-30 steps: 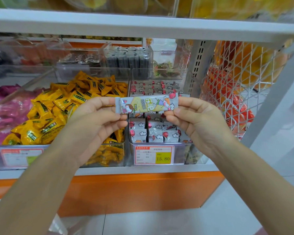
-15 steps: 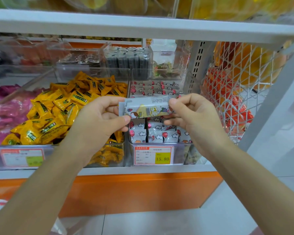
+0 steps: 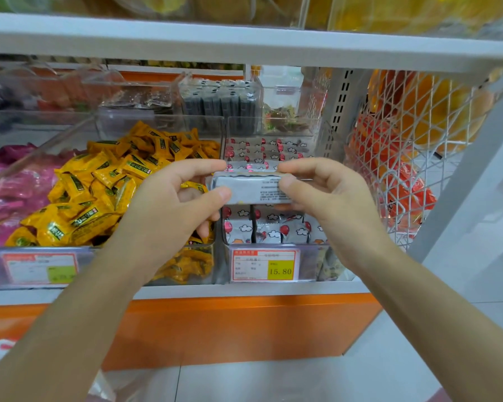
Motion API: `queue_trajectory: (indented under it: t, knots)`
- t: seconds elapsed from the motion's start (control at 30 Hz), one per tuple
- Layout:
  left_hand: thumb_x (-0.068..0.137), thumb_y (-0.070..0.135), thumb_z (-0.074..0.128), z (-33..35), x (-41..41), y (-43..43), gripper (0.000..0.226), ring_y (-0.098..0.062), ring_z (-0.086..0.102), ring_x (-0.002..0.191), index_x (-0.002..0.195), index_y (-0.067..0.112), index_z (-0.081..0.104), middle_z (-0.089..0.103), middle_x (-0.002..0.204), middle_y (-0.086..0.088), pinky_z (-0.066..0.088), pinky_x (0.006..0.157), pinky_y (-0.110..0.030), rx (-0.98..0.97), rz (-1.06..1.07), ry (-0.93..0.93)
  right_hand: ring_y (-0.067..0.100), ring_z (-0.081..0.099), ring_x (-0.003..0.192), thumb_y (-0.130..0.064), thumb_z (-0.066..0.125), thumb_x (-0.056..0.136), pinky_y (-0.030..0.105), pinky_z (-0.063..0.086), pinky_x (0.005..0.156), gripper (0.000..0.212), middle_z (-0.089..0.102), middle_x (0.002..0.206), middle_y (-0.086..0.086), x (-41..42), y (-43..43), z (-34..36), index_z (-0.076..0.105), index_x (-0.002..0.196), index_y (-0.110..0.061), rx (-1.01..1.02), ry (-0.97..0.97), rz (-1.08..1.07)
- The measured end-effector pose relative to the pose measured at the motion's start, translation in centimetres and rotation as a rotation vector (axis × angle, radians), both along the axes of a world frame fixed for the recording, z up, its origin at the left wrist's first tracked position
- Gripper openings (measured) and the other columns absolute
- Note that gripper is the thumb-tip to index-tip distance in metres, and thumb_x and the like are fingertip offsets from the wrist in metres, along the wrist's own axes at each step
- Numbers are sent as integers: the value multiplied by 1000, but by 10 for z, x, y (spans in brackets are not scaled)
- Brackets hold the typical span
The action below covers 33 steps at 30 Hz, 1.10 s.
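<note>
A small snack packet (image 3: 251,189) hangs level in front of the shelf, its plain grey back with fine print turned up toward me. My left hand (image 3: 169,210) pinches its left end between thumb and forefinger. My right hand (image 3: 328,201) pinches the right end the same way. Straight below it a clear bin (image 3: 308,262) holds several like packets (image 3: 270,227), white with red balloons and clouds. Part of the packet's ends is hidden by my fingertips.
A clear bin of yellow sweets (image 3: 99,195) sits left of the packet bin, pink bags (image 3: 9,192) further left. A price tag (image 3: 266,265) reads 15.80. A white wire basket (image 3: 404,158) with orange bags is on the right. A white shelf board (image 3: 244,44) runs overhead.
Both hands have turned the packet over: its colourful printed front faced me a second ago, and now the grey back with small text faces up. The hands stayed in place.
</note>
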<state>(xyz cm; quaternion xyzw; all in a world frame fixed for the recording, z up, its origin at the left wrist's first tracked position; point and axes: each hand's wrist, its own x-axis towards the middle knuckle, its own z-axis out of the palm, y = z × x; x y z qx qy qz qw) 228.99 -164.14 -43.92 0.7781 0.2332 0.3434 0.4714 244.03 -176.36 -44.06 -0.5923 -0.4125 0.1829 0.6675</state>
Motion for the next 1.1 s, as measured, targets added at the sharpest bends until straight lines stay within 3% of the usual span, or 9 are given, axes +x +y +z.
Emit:
queue_trajectory:
  t: [0.1, 0.23, 0.4, 0.6, 0.7, 0.83, 0.97, 1.03, 1.1]
  knots:
    - [82, 17, 65, 0, 1, -3, 32, -10, 60, 49, 104, 39, 60, 64, 67, 1, 48, 58, -27, 62, 3, 8, -4, 63, 66, -6, 67, 82, 9, 47, 57, 12, 68, 70, -15, 0, 0, 1, 67, 82, -17, -3, -23, -42]
    - [80, 17, 65, -1, 5, -9, 26, -9, 60, 45, 95, 37, 57, 55, 85, 0, 46, 58, -26, 176, 27, 23, -5, 56, 62, -12, 67, 82, 8, 43, 58, 16, 64, 67, -15, -2, 2, 0, 65, 69, -20, -13, -78, -119]
    - [81, 25, 63, -2, 7, -14, 5, -9, 56, 44, 82, 22, 60, 55, 67, 11, 46, 39, -22, 37, 83, -22, 1, 55, 66, -11, 67, 83, 11, 46, 62, 15, 63, 72, -6, -6, 5, 1, 65, 69, -16, 8, -166, -160]
    - [84, 28, 62, 1, 7, -11, 22, -10, 50, 34, 67, 16, 57, 54, 49, 2, 41, 34, -19, -12, 150, -47, -5, 57, 64, -11, 67, 84, 9, 44, 62, 15, 63, 66, -15, -9, 6, 0, 65, 70, -19, 15, -193, -119]
    - [86, 29, 60, -1, 8, -8, 25, -11, 48, 33, 69, 12, 57, 52, 47, 1, 40, 34, -21, -37, 182, -59, -2, 62, 70, -10, 62, 87, 11, 48, 63, 15, 68, 76, -14, -7, 6, 1, 70, 85, -23, 20, -126, -40]
    - [89, 36, 56, -3, 7, 0, 30, -11, 43, 34, 71, 12, 59, 51, 43, 3, 37, 36, -19, -115, 179, -109, 10, 64, 91, 1, 66, 82, 15, 50, 70, 42, 69, 107, -2, -1, 4, 2, 62, 117, -21, -40, -138, 108]
    - [92, 40, 49, -5, 8, 1, 18, -1, 46, 46, 84, 38, 65, 56, 61, 12, 37, 46, -10, 25, 94, -99, 11, 65, 77, -4, 65, 84, 25, 56, 68, 26, 71, 94, 1, 4, 5, 5, 66, 103, -22, 15, -81, -9]
    - [92, 38, 48, -7, 9, 3, 17, 5, 52, 71, 102, 45, 60, 55, 89, 22, 38, 64, -4, 259, 124, 22, 19, 67, 83, -9, 65, 85, 37, 58, 74, 16, 72, 95, 5, 10, 5, 7, 67, 97, -20, 16, -84, -96]
    - [90, 36, 49, -11, 11, 6, 35, -1, 46, 106, 125, 33, 55, 47, 118, 12, 37, 92, -16, 437, 156, 196, 22, 68, 87, -15, 67, 85, 42, 57, 79, 13, 71, 96, 6, 16, 7, 8, 65, 95, -23, 8, -118, -181]
